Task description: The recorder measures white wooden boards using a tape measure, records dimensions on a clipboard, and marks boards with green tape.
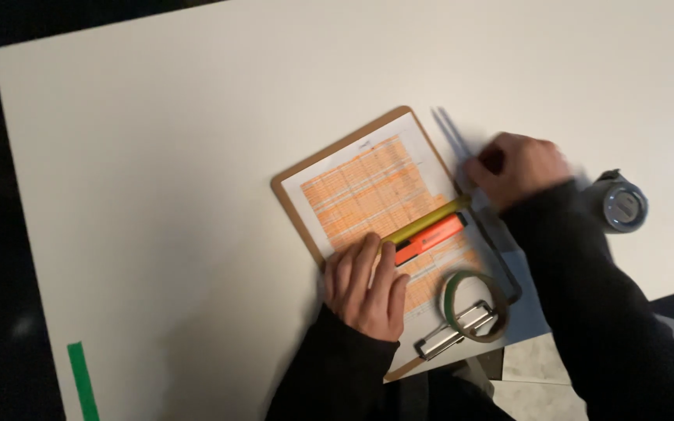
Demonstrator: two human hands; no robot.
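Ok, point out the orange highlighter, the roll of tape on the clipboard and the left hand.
Orange highlighter [429, 239], head view, middle of its barrel.
Roll of tape [452, 287], head view, left side of the ring.
Left hand [364, 284], head view, back of the hand.

White table [157, 156] carries a brown clipboard [294, 206] near its front edge. Beside it — a grey tape roll [623, 204]. Green tape strip [82, 380] stuck at the front-left.

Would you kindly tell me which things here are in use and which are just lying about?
In use:
clipboard with orange sheet
left hand
right hand
yellow marker
thin rods

Lying about:
orange marker
tape ring
tape roll
green strip
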